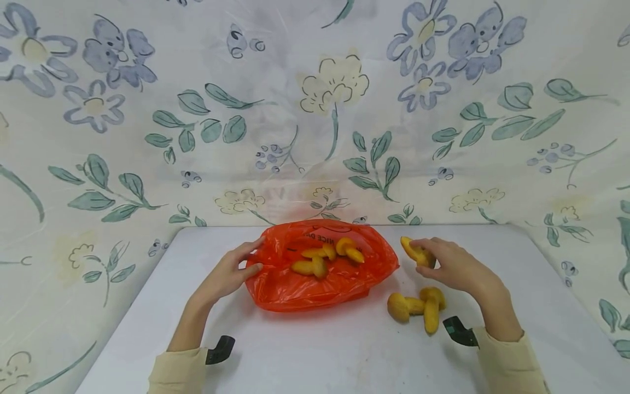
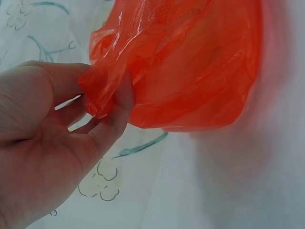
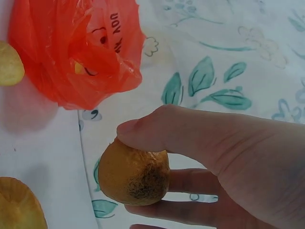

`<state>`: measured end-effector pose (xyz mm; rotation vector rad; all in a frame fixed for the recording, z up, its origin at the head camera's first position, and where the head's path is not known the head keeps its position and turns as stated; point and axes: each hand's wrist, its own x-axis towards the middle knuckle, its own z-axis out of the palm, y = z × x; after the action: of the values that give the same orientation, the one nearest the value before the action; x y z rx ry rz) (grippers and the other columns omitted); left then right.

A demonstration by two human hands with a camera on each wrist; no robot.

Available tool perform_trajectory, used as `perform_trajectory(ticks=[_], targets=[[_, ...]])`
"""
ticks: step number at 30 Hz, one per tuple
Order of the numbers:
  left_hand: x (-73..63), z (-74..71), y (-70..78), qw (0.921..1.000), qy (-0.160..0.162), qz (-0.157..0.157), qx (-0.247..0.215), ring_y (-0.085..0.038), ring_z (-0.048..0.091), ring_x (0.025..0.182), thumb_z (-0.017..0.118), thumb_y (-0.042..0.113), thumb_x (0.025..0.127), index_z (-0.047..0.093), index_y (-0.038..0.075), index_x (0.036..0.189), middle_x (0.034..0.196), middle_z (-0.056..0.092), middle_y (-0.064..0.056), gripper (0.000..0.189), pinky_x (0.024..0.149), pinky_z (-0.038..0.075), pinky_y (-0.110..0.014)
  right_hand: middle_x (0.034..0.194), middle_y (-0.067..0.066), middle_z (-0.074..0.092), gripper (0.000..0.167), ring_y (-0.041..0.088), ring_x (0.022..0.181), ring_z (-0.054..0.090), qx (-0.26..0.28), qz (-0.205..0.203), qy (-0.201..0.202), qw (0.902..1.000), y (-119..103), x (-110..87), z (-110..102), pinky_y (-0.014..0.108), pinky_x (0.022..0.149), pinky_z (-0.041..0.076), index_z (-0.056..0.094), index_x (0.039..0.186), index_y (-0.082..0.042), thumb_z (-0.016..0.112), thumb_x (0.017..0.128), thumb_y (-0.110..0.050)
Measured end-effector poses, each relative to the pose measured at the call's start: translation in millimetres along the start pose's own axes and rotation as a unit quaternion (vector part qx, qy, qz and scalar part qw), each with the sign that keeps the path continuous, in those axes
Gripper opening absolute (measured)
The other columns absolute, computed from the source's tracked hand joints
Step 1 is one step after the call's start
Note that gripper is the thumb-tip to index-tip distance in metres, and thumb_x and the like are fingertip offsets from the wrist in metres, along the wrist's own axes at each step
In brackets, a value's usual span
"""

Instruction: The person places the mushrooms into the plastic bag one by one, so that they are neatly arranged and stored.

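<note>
In the head view, your left hand (image 1: 228, 275) reaches forward from the near left, fingers gripping the left edge of the red bag (image 1: 310, 298), while your right hand (image 1: 455, 265) holds a yellow mushroom (image 1: 408, 247) just right of it. Three mushrooms (image 1: 320, 267) lie inside the bag; two loose mushrooms (image 1: 431, 320) lie touching on the desk (image 1: 315, 350), nearer you than the held one. The desk's far edge runs just behind the bag, with floral cloth (image 1: 275, 120) rising beyond, and white surface stretches between your forearms; a narrow gap separates bag and held mushroom. In the left wrist view, your thumb and fingers pinch a gathered fold of red plastic. In the right wrist view, your thumb and fingers curl round the mushroom's dark-speckled cap, apart from the bag at upper left.
</note>
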<state>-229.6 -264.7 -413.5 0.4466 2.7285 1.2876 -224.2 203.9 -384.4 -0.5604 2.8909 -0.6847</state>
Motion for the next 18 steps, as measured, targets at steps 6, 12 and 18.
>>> perform_trajectory(ticks=[6,12,18], targets=[[0.9,-0.8,-1.2,1.0000,-0.002,0.006,0.002,-0.037,0.052,0.124,0.060,0.007,0.095,0.038,0.016,0.152,0.148,0.048,-0.017,0.062,0.090,0.058,-0.041,0.111,0.007,0.064,0.050,0.017,0.093,0.057,-0.002,-0.004,0.003,1.0000,-4.9,-2.8,-1.5,0.039,0.085,0.059,0.056,0.135,-0.011,0.071,0.089,-0.022],[1.5,-0.8,-1.7,0.9998,-0.003,0.018,0.005,-0.036,0.054,0.121,0.060,0.006,0.095,0.038,0.014,0.151,0.144,0.051,-0.017,0.061,0.090,0.058,-0.040,0.113,0.007,0.064,0.050,0.017,0.092,0.057,-0.010,-0.005,0.014,0.9998,-9.0,-4.8,-0.4,0.040,0.085,0.059,0.056,0.135,-0.012,0.072,0.088,-0.021],[0.2,-0.2,-0.8,0.9999,-0.004,0.011,0.002,-0.037,0.053,0.122,0.059,0.005,0.095,0.038,0.013,0.151,0.144,0.050,-0.018,0.061,0.090,0.058,-0.043,0.118,0.008,0.063,0.050,0.017,0.096,0.058,-0.008,-0.002,0.012,0.9999,-17.0,-3.7,1.6,0.039,0.085,0.059,0.057,0.135,-0.014,0.071,0.088,-0.021]])
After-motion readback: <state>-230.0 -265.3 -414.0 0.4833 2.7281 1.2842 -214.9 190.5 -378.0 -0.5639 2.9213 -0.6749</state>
